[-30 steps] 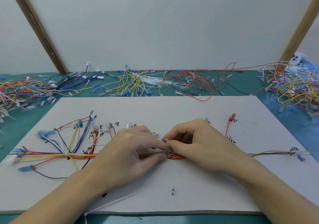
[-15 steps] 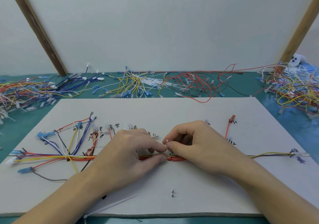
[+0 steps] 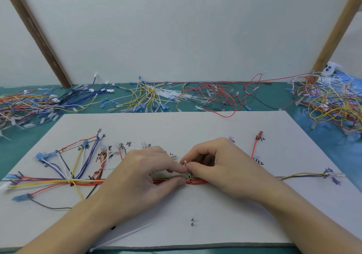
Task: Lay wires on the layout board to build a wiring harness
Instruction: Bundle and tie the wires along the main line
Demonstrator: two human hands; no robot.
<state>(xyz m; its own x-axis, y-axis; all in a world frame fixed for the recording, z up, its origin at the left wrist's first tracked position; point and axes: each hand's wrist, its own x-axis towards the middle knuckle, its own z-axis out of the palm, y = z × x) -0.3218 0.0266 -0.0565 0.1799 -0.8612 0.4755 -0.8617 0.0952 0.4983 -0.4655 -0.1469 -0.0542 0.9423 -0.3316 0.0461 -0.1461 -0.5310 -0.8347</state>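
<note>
Hands (image 3: 184, 170) pinch cable tie (image 3: 185, 163) over bundle (image 3: 86, 182).

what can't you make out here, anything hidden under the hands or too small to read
- Head view: the wire bundle where it passes under the left hand and right hand.
- Head view: the small white piece pinched at the fingertips is too small to identify.
- Head view: handwritten labels on the layout board are too small to read.
- Head view: the wire pile is cut off at the right edge.

Wire bundle (image 3: 86, 182) across layout board (image 3: 195, 128); loose wire heaps (image 3: 152, 97) behind; cable tie (image 3: 125, 236), seemingly, near front edge
</note>
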